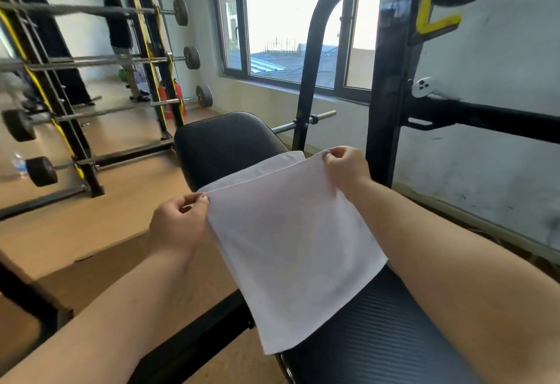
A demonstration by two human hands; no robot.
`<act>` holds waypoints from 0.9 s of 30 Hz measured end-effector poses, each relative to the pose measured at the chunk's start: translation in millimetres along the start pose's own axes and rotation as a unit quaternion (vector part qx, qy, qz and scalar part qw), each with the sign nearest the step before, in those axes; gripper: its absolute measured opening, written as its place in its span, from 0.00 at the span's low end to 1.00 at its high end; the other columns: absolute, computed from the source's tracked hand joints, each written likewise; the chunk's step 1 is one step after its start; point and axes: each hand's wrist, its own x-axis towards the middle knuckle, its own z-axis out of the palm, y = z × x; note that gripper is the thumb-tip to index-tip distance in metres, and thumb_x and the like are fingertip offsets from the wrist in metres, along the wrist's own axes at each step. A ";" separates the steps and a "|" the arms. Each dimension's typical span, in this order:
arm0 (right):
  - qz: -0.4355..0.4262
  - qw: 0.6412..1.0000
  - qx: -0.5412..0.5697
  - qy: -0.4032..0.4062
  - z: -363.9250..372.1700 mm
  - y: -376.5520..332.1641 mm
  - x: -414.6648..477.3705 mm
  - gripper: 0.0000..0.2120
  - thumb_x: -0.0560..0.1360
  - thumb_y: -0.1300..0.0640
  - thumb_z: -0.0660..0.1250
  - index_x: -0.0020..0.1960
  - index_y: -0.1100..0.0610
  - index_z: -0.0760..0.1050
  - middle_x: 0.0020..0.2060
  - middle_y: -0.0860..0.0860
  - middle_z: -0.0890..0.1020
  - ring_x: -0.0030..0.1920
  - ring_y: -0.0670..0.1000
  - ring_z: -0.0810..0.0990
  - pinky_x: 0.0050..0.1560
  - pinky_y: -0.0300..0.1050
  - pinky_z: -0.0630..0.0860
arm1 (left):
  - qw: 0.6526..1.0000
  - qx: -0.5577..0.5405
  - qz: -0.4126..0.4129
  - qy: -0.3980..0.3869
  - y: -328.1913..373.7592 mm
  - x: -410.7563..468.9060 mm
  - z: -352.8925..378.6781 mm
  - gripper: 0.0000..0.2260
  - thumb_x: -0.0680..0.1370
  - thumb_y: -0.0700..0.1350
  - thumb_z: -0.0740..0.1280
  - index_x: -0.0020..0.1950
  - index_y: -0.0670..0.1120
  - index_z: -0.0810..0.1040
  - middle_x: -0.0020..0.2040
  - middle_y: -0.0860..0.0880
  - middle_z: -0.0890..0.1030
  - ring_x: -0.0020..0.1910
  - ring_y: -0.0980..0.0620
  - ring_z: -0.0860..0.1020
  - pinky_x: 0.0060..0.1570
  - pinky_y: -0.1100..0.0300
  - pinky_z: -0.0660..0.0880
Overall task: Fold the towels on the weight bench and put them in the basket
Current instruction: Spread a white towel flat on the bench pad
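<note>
The white towel [291,247] is at the middle of the view, held up over the black padded counter [224,144], which runs from 12 o'clock down to 5 o'clock. The left hand [177,223], at the towel's 10 o'clock corner, pinches that corner between thumb and curled fingers. The right hand [345,168], at the towel's 1 o'clock corner, pinches the other corner the same way, so the top edge is stretched taut between them. The sheet hangs down from that edge, and its lower end drapes onto the counter toward 6 o'clock. Behind the taut edge, toward 12 o'clock, a strip of white cloth [257,168] lies flat on the counter; I cannot tell whether it is the towel's far layer or a second one. A barbell rack [151,50] stands at 10 o'clock on the wooden floor [121,201], a window [288,19] is at 12 o'clock, and a black steel upright [391,80] is at 2 o'clock.
</note>
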 end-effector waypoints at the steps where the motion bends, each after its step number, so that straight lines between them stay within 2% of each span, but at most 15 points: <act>1: -0.004 1.000 0.007 -0.001 6.6 -1.0 6.4 0.09 0.81 0.54 0.65 0.55 0.54 0.84 0.47 0.50 0.84 0.50 0.52 0.81 0.55 0.48 0.80 | 1.000 -0.008 -0.013 -0.012 -1.7 6.7 0.1 0.03 0.83 0.52 0.66 0.53 0.54 0.77 0.48 0.56 0.79 0.51 0.50 0.77 0.48 0.55 0.77; 3: 0.001 1.000 0.022 -0.015 19.6 -1.8 16.9 0.08 0.80 0.55 0.65 0.50 0.51 0.83 0.44 0.48 0.84 0.48 0.51 0.82 0.52 0.46 0.79 | 0.999 -0.005 -0.024 -0.029 -3.9 17.5 0.3 0.03 0.82 0.52 0.67 0.53 0.55 0.78 0.50 0.54 0.80 0.53 0.47 0.78 0.56 0.46 0.79; 6: 0.031 0.997 0.044 -0.061 37.4 -1.8 26.6 0.08 0.80 0.54 0.67 0.43 0.49 0.81 0.39 0.46 0.82 0.42 0.50 0.80 0.42 0.42 0.77 | 0.999 -0.006 -0.026 -0.036 -7.0 26.1 0.4 0.03 0.82 0.51 0.68 0.53 0.54 0.80 0.51 0.52 0.82 0.53 0.47 0.79 0.57 0.43 0.80; 8: 0.058 0.992 0.053 -0.096 45.1 -2.9 29.1 0.05 0.79 0.54 0.68 0.45 0.50 0.81 0.39 0.47 0.81 0.40 0.50 0.78 0.36 0.39 0.73 | 0.999 -0.014 -0.025 -0.036 -9.3 28.0 -0.3 0.02 0.81 0.51 0.69 0.52 0.55 0.80 0.51 0.52 0.82 0.52 0.48 0.80 0.54 0.46 0.81; 11: 0.103 0.984 0.077 -0.127 46.9 -4.4 31.8 0.04 0.80 0.54 0.68 0.52 0.52 0.81 0.41 0.49 0.80 0.39 0.49 0.78 0.33 0.38 0.70 | 0.998 -0.053 -0.027 -0.038 -9.4 26.4 -1.8 0.02 0.81 0.49 0.69 0.49 0.55 0.79 0.51 0.51 0.82 0.51 0.50 0.80 0.45 0.55 0.79; 13: 0.117 0.980 0.106 -0.123 45.2 -3.6 34.6 0.05 0.78 0.54 0.70 0.52 0.52 0.84 0.42 0.50 0.83 0.40 0.51 0.81 0.34 0.39 0.75 | 0.996 -0.081 -0.034 -0.031 -6.4 24.9 -3.3 0.03 0.81 0.48 0.69 0.48 0.54 0.80 0.50 0.50 0.82 0.49 0.50 0.79 0.41 0.57 0.77; 15: 0.112 0.977 0.143 -0.108 42.0 -2.4 34.3 0.07 0.74 0.54 0.74 0.51 0.53 0.86 0.45 0.52 0.86 0.47 0.55 0.85 0.44 0.48 0.84 | 0.994 -0.096 -0.050 -0.020 -2.9 23.2 -5.9 0.03 0.81 0.47 0.69 0.48 0.53 0.80 0.50 0.48 0.81 0.49 0.48 0.79 0.40 0.57 0.76; 16: 0.104 0.975 0.164 -0.106 38.6 -1.5 33.7 0.09 0.71 0.53 0.75 0.50 0.53 0.86 0.46 0.54 0.87 0.50 0.57 0.86 0.51 0.54 0.85 | 0.991 -0.116 -0.064 -0.017 -1.0 22.3 -7.2 0.03 0.81 0.47 0.69 0.49 0.51 0.81 0.51 0.47 0.81 0.49 0.47 0.79 0.41 0.56 0.76; 18: 0.090 0.967 0.209 -0.115 25.0 -4.8 27.8 0.14 0.67 0.53 0.76 0.52 0.56 0.87 0.48 0.57 0.88 0.53 0.60 0.86 0.58 0.61 0.82 | 0.980 -0.169 -0.102 -0.020 5.9 18.5 -11.2 0.03 0.81 0.44 0.69 0.51 0.47 0.82 0.52 0.46 0.80 0.51 0.46 0.80 0.43 0.54 0.80; 22: 0.069 0.952 0.259 -0.150 -8.6 -20.0 13.7 0.08 0.74 0.64 0.74 0.53 0.61 0.87 0.51 0.63 0.86 0.48 0.61 0.86 0.59 0.63 0.81 | 0.969 -0.212 -0.120 -0.028 22.3 8.8 -28.4 0.04 0.81 0.41 0.69 0.54 0.43 0.82 0.55 0.44 0.82 0.54 0.46 0.82 0.55 0.51 0.82; 24: 0.063 0.954 0.257 -0.144 -24.6 -29.8 4.5 0.08 0.75 0.67 0.74 0.53 0.61 0.86 0.50 0.62 0.87 0.48 0.60 0.86 0.58 0.61 0.82 | 0.967 -0.223 -0.117 -0.031 34.4 1.6 -38.7 0.04 0.81 0.40 0.69 0.54 0.43 0.81 0.55 0.44 0.82 0.55 0.46 0.83 0.58 0.50 0.81; 27: 0.045 0.955 0.256 -0.144 -54.0 -47.8 -12.3 0.07 0.75 0.67 0.74 0.52 0.61 0.86 0.48 0.62 0.87 0.47 0.60 0.85 0.53 0.55 0.84 | 0.962 -0.249 -0.108 -0.039 58.7 -11.8 -54.1 0.02 0.80 0.37 0.69 0.52 0.42 0.81 0.54 0.43 0.82 0.54 0.46 0.83 0.59 0.51 0.79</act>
